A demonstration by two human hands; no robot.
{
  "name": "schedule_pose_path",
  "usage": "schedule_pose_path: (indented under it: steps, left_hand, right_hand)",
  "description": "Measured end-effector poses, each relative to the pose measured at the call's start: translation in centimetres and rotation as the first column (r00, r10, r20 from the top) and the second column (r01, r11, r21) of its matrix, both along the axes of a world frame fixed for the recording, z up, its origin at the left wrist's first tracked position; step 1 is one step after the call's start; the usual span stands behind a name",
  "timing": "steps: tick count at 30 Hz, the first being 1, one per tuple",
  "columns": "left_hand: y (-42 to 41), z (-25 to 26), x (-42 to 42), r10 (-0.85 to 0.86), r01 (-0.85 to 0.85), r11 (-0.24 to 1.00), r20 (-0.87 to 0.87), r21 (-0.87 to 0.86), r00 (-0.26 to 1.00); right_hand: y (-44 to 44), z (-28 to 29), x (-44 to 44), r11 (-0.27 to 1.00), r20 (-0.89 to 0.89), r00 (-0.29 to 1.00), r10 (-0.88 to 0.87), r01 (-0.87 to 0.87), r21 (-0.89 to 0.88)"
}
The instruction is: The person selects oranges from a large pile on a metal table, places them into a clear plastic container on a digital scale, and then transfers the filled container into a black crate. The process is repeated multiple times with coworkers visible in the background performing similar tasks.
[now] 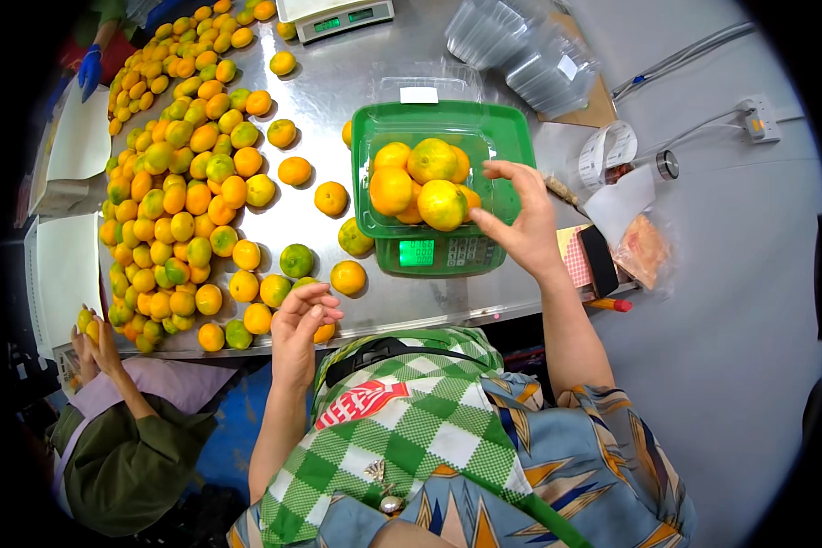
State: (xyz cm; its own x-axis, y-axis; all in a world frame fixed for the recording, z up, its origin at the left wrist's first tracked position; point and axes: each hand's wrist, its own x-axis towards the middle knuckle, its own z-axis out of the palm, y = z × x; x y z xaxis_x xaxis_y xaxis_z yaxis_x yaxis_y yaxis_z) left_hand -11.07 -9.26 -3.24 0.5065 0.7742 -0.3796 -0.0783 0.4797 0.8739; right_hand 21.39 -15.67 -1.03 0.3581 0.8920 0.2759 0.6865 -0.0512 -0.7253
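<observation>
A clear plastic clamshell box (491, 147) with its lid back stands in the green tray (526, 127) of a digital scale (442, 253) whose display is lit. Several orange and yellow-green mandarins (431, 160) are heaped in the box. My right hand (524, 219) is at the box's right side, thumb and fingers apart, the thumb tip beside a mandarin; whether it touches the fruit I cannot tell. My left hand (305, 315) is over the table's near edge, fingers loosely bent and holding nothing visible. Loose mandarins (348, 277) lie just beyond it.
A large mandarin heap (171, 205) covers the left of the metal table (411, 312). Stacked clear boxes (520, 48) and a second scale (346, 19) stand at the back. A label roll (606, 154) and a black block (597, 260) lie right. Two co-workers are at the left, one gloved hand (90, 70) showing.
</observation>
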Motion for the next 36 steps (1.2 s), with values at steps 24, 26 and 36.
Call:
schedule_pose_path:
  steps: [24, 26, 36]
  left_hand:
    - [2.3, -0.5, 5.1, -0.181, 0.191, 0.977, -0.115, 0.090, 0.977]
    - [2.8, -1.0, 5.7, -0.195, 0.222, 0.963, -0.170, 0.154, 0.966]
    - [6.2, -1.0, 11.8, 0.101, 0.494, 0.306, -0.544, 0.814, 0.833]
  right_hand:
    - [0.6, -2.8, -2.2, 1.000, 0.021, 1.000, 0.013, -0.012, -0.028]
    - [0.8, -2.8, -3.0, 0.998, 0.130, 0.992, 0.001, 0.006, -0.055]
    - [1.2, -4.0, -0.9, 0.958, 0.342, 0.895, -0.286, 0.277, 0.077]
